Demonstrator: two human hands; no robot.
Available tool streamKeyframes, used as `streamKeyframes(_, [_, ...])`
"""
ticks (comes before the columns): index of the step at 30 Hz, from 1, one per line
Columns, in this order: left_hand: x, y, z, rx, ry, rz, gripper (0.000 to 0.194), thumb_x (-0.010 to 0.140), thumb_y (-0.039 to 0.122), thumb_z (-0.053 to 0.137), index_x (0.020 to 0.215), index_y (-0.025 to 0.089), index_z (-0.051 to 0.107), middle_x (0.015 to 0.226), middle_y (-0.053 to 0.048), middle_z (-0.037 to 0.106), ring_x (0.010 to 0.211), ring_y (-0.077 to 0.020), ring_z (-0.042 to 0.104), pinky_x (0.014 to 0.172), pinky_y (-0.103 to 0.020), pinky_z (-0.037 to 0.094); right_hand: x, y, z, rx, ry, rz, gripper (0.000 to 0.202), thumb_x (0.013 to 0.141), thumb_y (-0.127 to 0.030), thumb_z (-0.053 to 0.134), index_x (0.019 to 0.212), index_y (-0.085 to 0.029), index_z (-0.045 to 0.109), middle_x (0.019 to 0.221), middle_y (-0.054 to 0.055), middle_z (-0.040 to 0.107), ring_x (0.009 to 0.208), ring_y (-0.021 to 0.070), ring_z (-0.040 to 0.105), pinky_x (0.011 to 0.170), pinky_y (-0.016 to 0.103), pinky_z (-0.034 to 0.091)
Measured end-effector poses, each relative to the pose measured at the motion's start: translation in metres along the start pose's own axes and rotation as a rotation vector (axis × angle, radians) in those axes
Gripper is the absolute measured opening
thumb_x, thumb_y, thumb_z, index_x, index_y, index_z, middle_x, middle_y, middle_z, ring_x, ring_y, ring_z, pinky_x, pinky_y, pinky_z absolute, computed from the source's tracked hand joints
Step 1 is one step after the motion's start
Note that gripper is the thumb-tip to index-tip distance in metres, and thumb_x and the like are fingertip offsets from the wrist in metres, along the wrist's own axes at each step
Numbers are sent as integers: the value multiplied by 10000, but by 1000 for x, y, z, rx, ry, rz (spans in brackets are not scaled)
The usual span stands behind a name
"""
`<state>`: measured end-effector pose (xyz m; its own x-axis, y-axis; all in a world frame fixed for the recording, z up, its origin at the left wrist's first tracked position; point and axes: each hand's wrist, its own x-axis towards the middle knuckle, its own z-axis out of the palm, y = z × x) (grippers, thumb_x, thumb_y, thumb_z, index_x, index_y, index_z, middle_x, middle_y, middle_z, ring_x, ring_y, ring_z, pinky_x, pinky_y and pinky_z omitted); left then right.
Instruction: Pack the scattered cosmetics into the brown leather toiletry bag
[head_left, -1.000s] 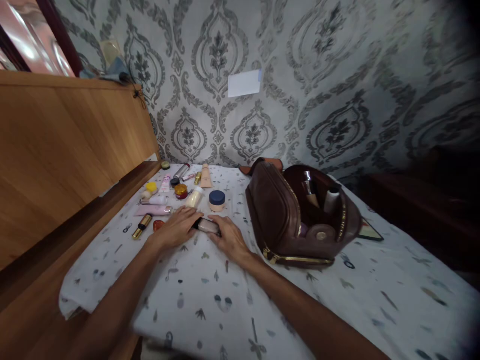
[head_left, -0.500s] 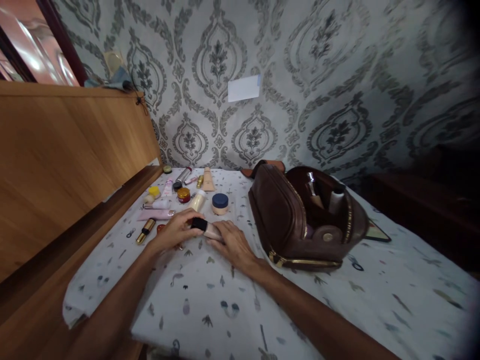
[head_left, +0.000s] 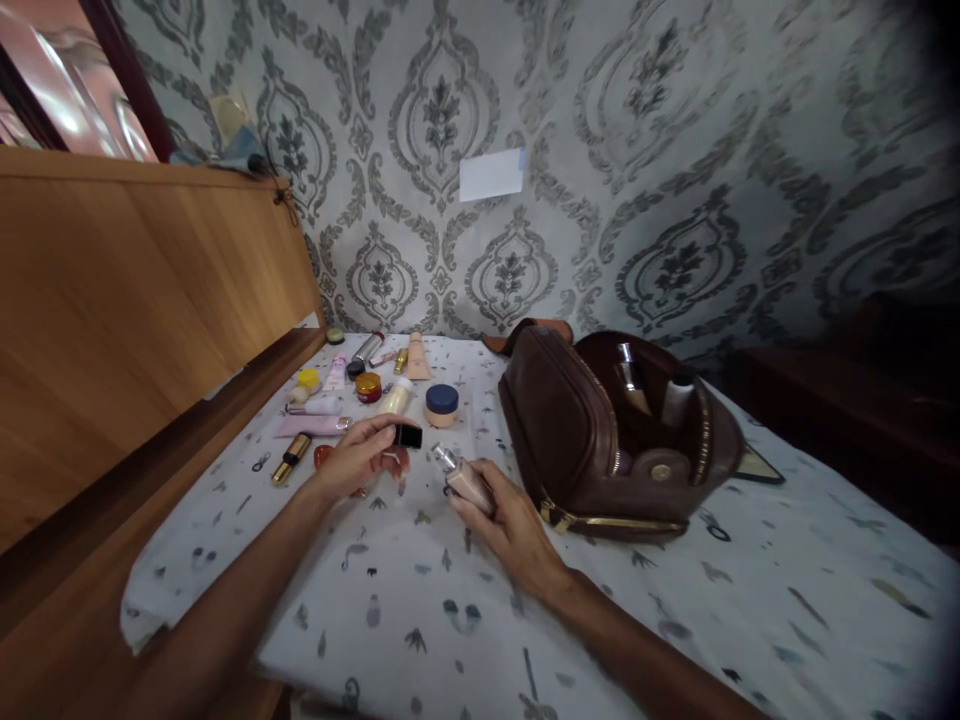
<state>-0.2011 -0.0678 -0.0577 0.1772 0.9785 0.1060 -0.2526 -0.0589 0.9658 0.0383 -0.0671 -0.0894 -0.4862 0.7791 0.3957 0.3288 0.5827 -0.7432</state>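
Note:
In my left hand [head_left: 360, 458] a black bottle cap [head_left: 407, 436] is pinched between thumb and fingers. My right hand [head_left: 514, 525] is wrapped round a foundation bottle [head_left: 469, 484], tilted, its clear pump neck bare and pointing up to the left. A small gap separates cap and bottle. Just beyond them stands a cream jar [head_left: 441, 405] with a dark blue lid. Behind my left hand lies a pale tube [head_left: 397, 397]. A red item [head_left: 322, 455] is partly hidden by that hand.
Right of my hands sits an open brown toiletry bag [head_left: 570, 420] with a silver-capped bottle [head_left: 631, 376] and a dark-capped bottle [head_left: 677, 398] inside. Several cosmetics, including an amber jar [head_left: 368, 388], a lilac tube [head_left: 307, 427] and a gold-and-black tube [head_left: 291, 459], lie left. A wooden panel [head_left: 150, 290] borders the left.
The cap has come off the foundation bottle. My right hand has moved right and toward me with the bottle, while my left hand keeps the cap.

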Motion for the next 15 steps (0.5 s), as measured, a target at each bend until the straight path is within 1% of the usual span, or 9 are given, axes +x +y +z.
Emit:
streamKeyframes(2, [0,-5,5,-61,6,-30,462,725,510,779,971,130,685,752,-41,673,553,-133,632,455,-221,498,-1,-1,-1,48,1,-29,203,913,-359,547,1039,-199,558,869,26,638,762,183,596,688,268,459])
streamKeyframes(6, [0,-9,4,-117,1,-69,457,739,478,783,1026,139,678,795,-51,686,559,-125,632,471,-218,503,-4,0,-2,102,34,-80,260,907,-372,559,1102,-201,581,963,52,669,839,200,624,754,281,488])
streamKeyframes(9, [0,-9,4,-106,-38,-82,438,720,431,809,1029,149,682,804,-36,670,591,-119,632,521,-223,520,-5,0,-2,109,40,-93,295,893,-387,576,1123,-203,589,1002,68,679,870,215,639,784,298,505])
streamKeyframes(11, [0,-10,5,-75,-51,-81,435,693,403,833,1017,150,691,857,-39,667,610,-111,624,554,-229,528,-6,0,-3,108,29,-91,314,890,-396,579,1137,-202,588,1029,77,681,896,222,647,807,309,511])
streamKeyframes(13, [0,-11,7,-39,-46,-71,446,659,388,855,1003,150,701,907,-46,659,635,-108,614,560,-224,523,-6,0,-3,105,22,-88,313,895,-394,577,1142,-202,589,1032,77,682,901,221,650,817,310,514])
streamKeyframes(15, [0,-11,9,-7,-36,-57,464,623,384,874,987,149,708,899,-42,642,649,-110,596,541,-209,503,-5,1,-3,101,30,-91,301,899,-384,580,1138,-202,593,1024,73,681,900,216,651,820,307,515])
